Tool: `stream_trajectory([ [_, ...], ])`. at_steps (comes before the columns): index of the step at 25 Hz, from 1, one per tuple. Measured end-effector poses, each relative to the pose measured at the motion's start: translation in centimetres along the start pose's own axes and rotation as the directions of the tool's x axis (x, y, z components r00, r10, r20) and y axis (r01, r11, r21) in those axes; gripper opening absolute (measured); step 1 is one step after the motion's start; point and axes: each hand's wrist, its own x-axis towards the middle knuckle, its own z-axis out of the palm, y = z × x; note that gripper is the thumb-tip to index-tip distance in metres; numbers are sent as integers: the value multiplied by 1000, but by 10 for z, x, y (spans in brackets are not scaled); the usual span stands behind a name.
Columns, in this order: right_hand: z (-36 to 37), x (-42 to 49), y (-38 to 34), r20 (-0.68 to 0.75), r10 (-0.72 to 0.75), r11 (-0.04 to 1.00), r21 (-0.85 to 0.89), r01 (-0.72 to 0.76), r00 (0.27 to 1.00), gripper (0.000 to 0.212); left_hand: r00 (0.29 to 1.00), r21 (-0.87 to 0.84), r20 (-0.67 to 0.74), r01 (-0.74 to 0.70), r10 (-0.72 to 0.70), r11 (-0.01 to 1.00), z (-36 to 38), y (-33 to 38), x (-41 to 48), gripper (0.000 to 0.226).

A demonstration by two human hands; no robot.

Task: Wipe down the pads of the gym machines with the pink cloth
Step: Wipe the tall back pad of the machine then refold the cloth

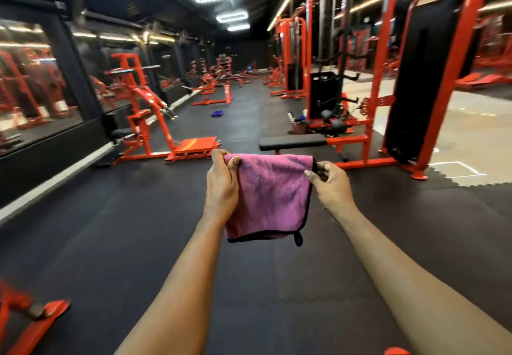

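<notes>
A pink cloth (273, 196) with a black hem hangs folded in front of me, held up by both hands at its top corners. My left hand (221, 185) grips the top left corner, thumb over the front. My right hand (331, 185) pinches the top right corner between thumb and fingers. Beyond the cloth a flat black bench pad (292, 142) sits on a red machine frame. To the left, a red machine has a small black seat pad (122, 132). A tall black back pad (424, 77) stands in a red frame at the right.
Black rubber floor (138, 230) stretches ahead between rows of red machines. Mirrors (30, 85) line the left wall. A blue box (218, 113) lies on the floor farther on. A container with bottles (298, 126) stands by the cable machine. A red frame part (33, 324) juts in at bottom left.
</notes>
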Motion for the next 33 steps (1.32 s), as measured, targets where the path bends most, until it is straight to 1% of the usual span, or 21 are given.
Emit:
stream_trajectory([
  [2, -27, 33, 15, -57, -7, 999, -39, 5, 998, 10, 999, -36, 50, -9, 11, 999, 50, 3, 28, 20],
  [5, -75, 78, 40, -192, 4, 998, -68, -18, 981, 12, 989, -94, 140, -35, 49, 995, 128, 16, 63, 22],
  [8, -119, 114, 70, -306, 32, 993, -96, -65, 952, 9, 971, -152, 219, -59, 92, 987, 199, 26, 87, 19],
  [10, -144, 136, 94, -367, 70, 989, -97, -113, 928, 14, 955, -190, 271, -67, 118, 979, 247, 28, 102, 13],
  [14, -190, 187, 134, -508, 132, 980, -63, -189, 851, 28, 908, -283, 378, -74, 182, 956, 356, 24, 138, 12],
  [19, -238, 267, 171, -611, 180, 963, -51, -266, 770, 43, 802, -412, 512, -87, 309, 907, 488, 29, 198, 10],
  [21, -264, 301, 188, -667, 176, 954, -67, -293, 724, 48, 747, -475, 552, -83, 370, 876, 546, 34, 226, 11],
  [24, -309, 339, 211, -760, 169, 933, -81, -350, 627, 49, 649, -564, 600, -71, 467, 823, 635, 49, 251, 19],
  [26, -342, 354, 225, -807, 143, 924, -99, -369, 573, 42, 610, -600, 606, -70, 510, 797, 690, 61, 256, 23],
  [30, -435, 386, 274, -905, 24, 881, -182, -438, 424, 20, 550, -663, 598, -67, 582, 745, 831, 106, 246, 19],
  [32, -490, 405, 302, -929, -18, 885, -187, -426, 370, 16, 517, -704, 578, -76, 631, 706, 901, 139, 237, 15],
  [33, -520, 417, 315, -937, -28, 892, -180, -414, 348, 14, 513, -718, 568, -73, 644, 692, 935, 159, 233, 12],
])
